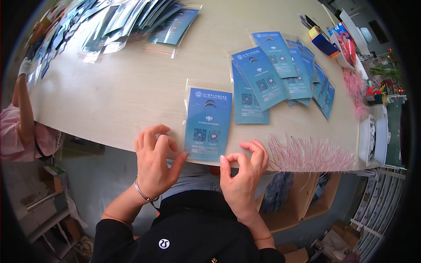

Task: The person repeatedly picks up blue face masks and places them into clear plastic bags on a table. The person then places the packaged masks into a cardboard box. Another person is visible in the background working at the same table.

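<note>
A blue printed card (208, 118) in a clear plastic bag lies flat before me at the near edge of the table. At its lower left corner is my left hand (155, 162), thumb and forefinger drawn together on the bag's edge, other fingers curled. My right hand (245, 173) pinches at the lower right corner with thumb and forefinger, its other fingers bent and raised. What exactly lies between the fingertips is too small to see. To the right, several bagged blue cards (258, 79) overlap in a loose fanned pile.
More bagged cards (131, 22) are heaped at the far left of the pale table (118, 92). Thin red and white strips (311, 155) lie along the near right edge. A yellow and blue block (322, 41) and white tubs (372, 140) stand right. Another person's gloved hand (25, 66) is left.
</note>
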The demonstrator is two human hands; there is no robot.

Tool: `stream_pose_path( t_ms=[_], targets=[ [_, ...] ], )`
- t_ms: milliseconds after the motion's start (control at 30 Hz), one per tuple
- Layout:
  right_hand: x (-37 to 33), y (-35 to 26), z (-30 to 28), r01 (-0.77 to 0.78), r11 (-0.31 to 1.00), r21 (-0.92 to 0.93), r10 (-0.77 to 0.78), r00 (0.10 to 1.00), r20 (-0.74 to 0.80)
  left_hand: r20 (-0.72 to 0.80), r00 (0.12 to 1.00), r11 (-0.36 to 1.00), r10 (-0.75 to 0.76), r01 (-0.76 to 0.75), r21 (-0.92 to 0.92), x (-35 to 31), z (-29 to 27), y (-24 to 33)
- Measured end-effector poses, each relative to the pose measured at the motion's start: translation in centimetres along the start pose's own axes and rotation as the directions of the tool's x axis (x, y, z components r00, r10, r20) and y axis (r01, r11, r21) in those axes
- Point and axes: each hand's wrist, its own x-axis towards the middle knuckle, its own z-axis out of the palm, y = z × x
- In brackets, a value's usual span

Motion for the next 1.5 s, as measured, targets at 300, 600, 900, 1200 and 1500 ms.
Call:
stream_pose_path(
  t_ms=[300, 600, 900, 1200, 1500],
  targets=[
    [-0.9, 0.4, 2.5, 0.173, 0.983, -0.058, -0.182, 0.954, -0.238, -0.050, 0.982, 0.980, 0.182, -0.176, 0.097, -0.9, 1.4, -0.3],
    [0.1, 1.6, 0.4, 0.348, 0.892, -0.290, -0.356, 0.934, 0.026, 0.022, 0.960, 0.942, 0.280, -0.279, 0.185, 5.8, -1.6, -2.4],
    [5.2, 4.4, -0.6, 0.112, 0.897, -0.428, -0.178, 0.977, -0.117, 0.216, 0.956, 0.812, 0.199, -0.284, 0.510, 15.0, 0.7, -6.3],
    [2.2, 2.0, 1.4, 0.428, 0.902, -0.057, -0.428, 0.904, 0.020, 0.327, 0.828, 0.810, 0.455, -0.537, 0.234, 4.7, 0.6, 1.3],
    [2.2, 2.6, -1.1, 0.428, 0.900, -0.079, -0.425, 0.904, 0.054, 0.448, 0.766, 0.809, 0.462, -0.570, 0.140, 8.7, 0.1, -1.2]
  ],
)
